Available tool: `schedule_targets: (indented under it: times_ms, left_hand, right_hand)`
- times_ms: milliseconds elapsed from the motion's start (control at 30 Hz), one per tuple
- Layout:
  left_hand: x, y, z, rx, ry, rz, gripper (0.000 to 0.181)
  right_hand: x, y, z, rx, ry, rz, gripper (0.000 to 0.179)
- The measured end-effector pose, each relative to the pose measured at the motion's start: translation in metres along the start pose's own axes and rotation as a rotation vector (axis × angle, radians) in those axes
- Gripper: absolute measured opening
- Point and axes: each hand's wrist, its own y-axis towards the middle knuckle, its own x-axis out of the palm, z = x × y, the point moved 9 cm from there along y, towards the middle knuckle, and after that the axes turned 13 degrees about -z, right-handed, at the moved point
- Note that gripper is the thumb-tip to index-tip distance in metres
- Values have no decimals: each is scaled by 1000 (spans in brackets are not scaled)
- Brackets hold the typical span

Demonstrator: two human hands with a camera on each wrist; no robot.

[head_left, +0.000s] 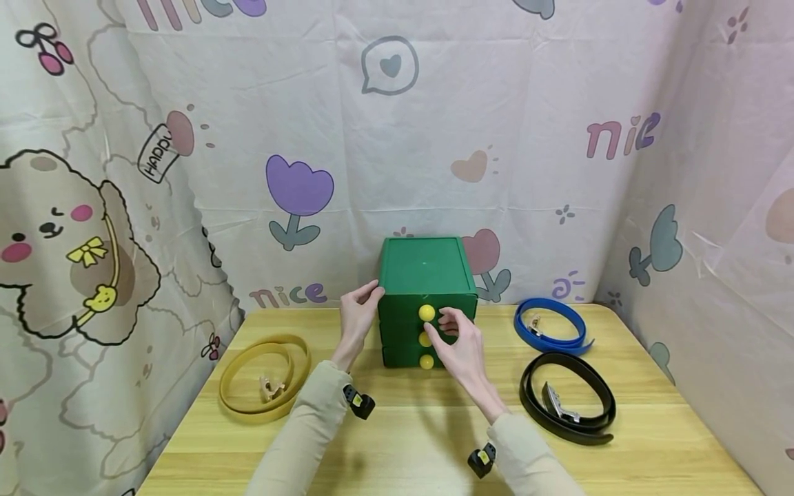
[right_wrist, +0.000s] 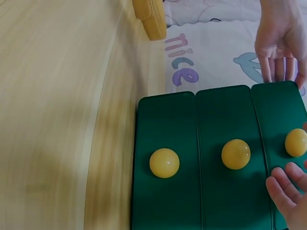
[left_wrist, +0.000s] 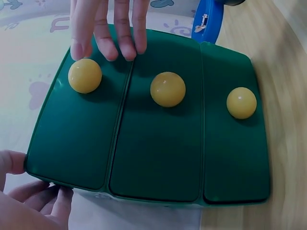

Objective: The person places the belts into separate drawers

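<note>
A green drawer box with three stacked drawers stands at the back of the table, each front bearing a round yellow knob. My left hand holds the upper left front corner, thumb on the top edge and fingers against the side. By the top drawer's knob is my right hand, fingers spread apart, one fingertip right at the knob's edge in the left wrist view. The middle knob and bottom knob show in both wrist views. All three drawers look closed.
A coiled yellow belt lies left of the box on the wooden table. To the right lie a coiled blue belt and a coiled black belt, both with metal buckles. A printed curtain hangs close behind the box.
</note>
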Motion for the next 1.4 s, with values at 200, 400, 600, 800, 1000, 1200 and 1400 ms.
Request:
schedule_targets:
  times_ms: [200, 400, 600, 800, 1000, 1200, 1400]
  left_hand:
    - [1, 1, -1, -14, 15, -12, 35]
    - [1, 1, 1, -11, 9, -20, 36]
    - [2, 0, -1, -4, 10, -29, 36]
    - [4, 0, -1, 5, 21, -40, 37]
    - [2, 1, -1, 1, 6, -31, 37]
    - [2, 0, -1, 1, 21, -33, 37]
    - [1, 0, 0, -4, 21, -30, 36]
  right_hand:
    - [5, 3, 1, 13, 21, 2, 31]
    - [8, 6, 1, 0, 51, 24, 29]
    - [11, 7, 6, 25, 83, 47, 29]
    - [13, 8, 7, 8, 79, 84, 28]
    - [14, 9, 7, -7, 87, 105, 28]
    - [15, 10, 8, 12, 97, 105, 28]
    - [16, 10, 8, 42, 101, 93, 28]
